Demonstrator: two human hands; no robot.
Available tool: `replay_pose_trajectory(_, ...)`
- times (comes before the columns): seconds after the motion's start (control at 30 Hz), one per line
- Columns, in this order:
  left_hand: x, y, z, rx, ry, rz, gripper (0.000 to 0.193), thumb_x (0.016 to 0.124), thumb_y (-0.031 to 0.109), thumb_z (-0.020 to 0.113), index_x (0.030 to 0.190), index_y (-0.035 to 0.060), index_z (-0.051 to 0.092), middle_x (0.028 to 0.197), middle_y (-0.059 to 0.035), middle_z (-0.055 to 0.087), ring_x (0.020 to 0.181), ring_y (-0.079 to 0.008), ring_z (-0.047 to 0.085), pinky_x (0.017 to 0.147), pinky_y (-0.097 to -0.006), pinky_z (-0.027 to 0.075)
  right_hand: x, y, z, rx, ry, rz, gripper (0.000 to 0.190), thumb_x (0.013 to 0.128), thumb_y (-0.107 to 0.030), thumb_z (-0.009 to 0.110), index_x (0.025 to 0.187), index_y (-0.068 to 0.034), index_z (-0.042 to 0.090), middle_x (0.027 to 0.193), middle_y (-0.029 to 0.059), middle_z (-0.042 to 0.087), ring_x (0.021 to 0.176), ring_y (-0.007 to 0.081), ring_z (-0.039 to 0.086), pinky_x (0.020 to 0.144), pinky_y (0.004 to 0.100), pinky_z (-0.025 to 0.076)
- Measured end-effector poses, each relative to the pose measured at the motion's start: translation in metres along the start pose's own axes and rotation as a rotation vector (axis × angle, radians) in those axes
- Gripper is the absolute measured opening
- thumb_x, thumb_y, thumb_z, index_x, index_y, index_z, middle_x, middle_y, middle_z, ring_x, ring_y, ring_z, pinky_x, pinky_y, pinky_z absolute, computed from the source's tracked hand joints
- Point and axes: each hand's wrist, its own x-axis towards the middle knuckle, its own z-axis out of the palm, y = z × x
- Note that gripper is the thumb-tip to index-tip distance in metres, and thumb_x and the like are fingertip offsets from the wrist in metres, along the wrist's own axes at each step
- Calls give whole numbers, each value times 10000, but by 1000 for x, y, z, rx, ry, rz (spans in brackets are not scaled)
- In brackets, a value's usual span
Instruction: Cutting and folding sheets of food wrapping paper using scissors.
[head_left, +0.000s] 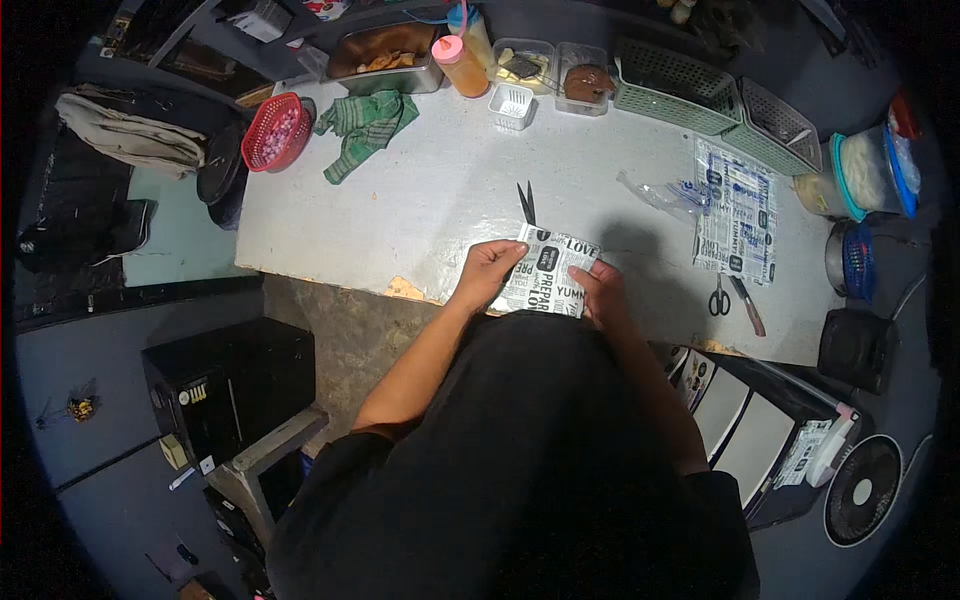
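A sheet of printed food-wrapping paper (553, 262) is spread in front of me at the near edge of the table. My left hand (489, 271) pinches its left edge between thumb and forefinger. At the right edge, my right hand (602, 291) grips the sheet with the thumb on top. Two dark pointed blades (527, 204), like those of scissors, stick out past the sheet's far left corner; the rest is hidden under the paper. Further right lie black-handled scissors (719, 301) and a knife (751, 311), their tips near a stack of the same paper (739, 217).
A clear plastic bag (660, 196) touches the paper stack. Along the back stand a steel pan (386, 71), a pink-capped squeeze bottle (463, 71), a small white basket (511, 106), clear tubs (581, 82) and green baskets (675, 90). Leftward are a green cloth (367, 127) and red basket (276, 135).
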Motion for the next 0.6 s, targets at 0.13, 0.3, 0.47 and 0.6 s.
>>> replay_pose_trajectory(0.13, 1, -1, -1, -26, -8, -3, 241, 1057, 171, 722, 1141, -47, 781, 983, -80, 803, 818, -75, 694, 733, -237, 554, -4, -2, 4, 23, 5, 21, 234, 1013, -39, 683, 1222, 59, 719, 1100, 132, 785, 913, 182, 765, 822, 325, 633)
replay_pose_trajectory(0.3, 1, -2, 0, 64, 4, 40, 221, 1051, 141, 723, 1149, -52, 771, 998, -65, 795, 857, -77, 692, 775, -241, 554, -6, -3, 7, 67, 13, 12, 230, 1007, -62, 708, 1211, 43, 729, 1071, 125, 792, 890, 159, 756, 816, 307, 614)
replay_pose_trajectory(0.47, 9, -19, -11, 24, 47, 88, 321, 1011, 12, 691, 1328, -33, 677, 1108, -81, 777, 933, -86, 687, 818, -241, 546, -6, -2, 8, -37, 80, -67, 226, 1001, -47, 692, 1202, 54, 712, 1077, 133, 792, 882, 167, 763, 791, 321, 619)
replay_pose_trajectory(0.6, 4, -18, -11, 288, 218, 209, 585, 907, -58, 744, 1465, -12, 574, 1109, -80, 756, 923, -101, 679, 796, -263, 552, -5, 2, 0, -87, 70, -120, 223, 985, -37, 685, 1185, 59, 714, 1064, 133, 796, 872, 168, 765, 776, 327, 618)
